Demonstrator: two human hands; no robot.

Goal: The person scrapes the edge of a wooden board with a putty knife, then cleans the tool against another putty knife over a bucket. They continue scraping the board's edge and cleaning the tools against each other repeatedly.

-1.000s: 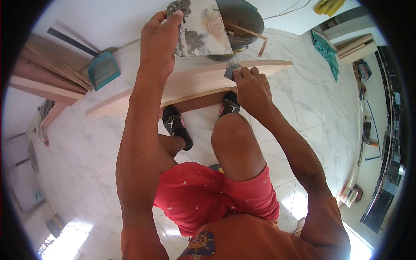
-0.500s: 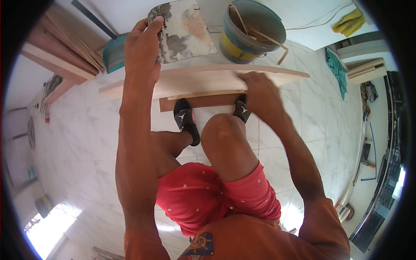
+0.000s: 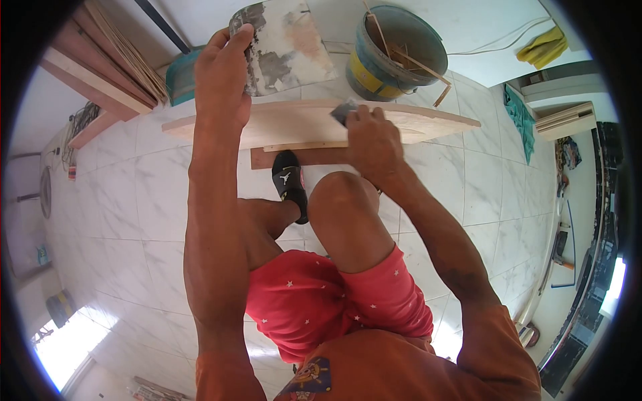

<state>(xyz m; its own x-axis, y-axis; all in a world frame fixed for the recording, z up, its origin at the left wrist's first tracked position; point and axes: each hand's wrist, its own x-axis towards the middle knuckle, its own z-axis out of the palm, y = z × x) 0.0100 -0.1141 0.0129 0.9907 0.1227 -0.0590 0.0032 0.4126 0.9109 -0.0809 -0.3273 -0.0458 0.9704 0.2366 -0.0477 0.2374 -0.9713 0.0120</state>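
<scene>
My left hand [image 3: 224,73] is closed on the near-left edge of a flat panel [image 3: 287,60], off-white with grey and pinkish filler smears and a rounded corner. The thumb presses on the panel's face. Between the fingers of my right hand [image 3: 376,144] is a small dark grey flat scraper [image 3: 343,111], its outer end over the upper edge of a long pale wooden plank [image 3: 287,123]. Much of the scraper is hidden by the fingers. The plank lies crosswise in front of my feet, with a brown wooden strip [image 3: 307,158] below it.
Behind the plank stands a dark bucket [image 3: 364,73] with a yellow band and wood offcuts inside. Boards [image 3: 100,73] lean at the upper left beside a teal tray [image 3: 180,77]. A yellow cloth [image 3: 540,47] and a green cloth [image 3: 518,117] hang at the right.
My right hand has moved left along the plank, and the scraper now shows clearly instead of blurred. My left hand still holds the panel in nearly the same place.
</scene>
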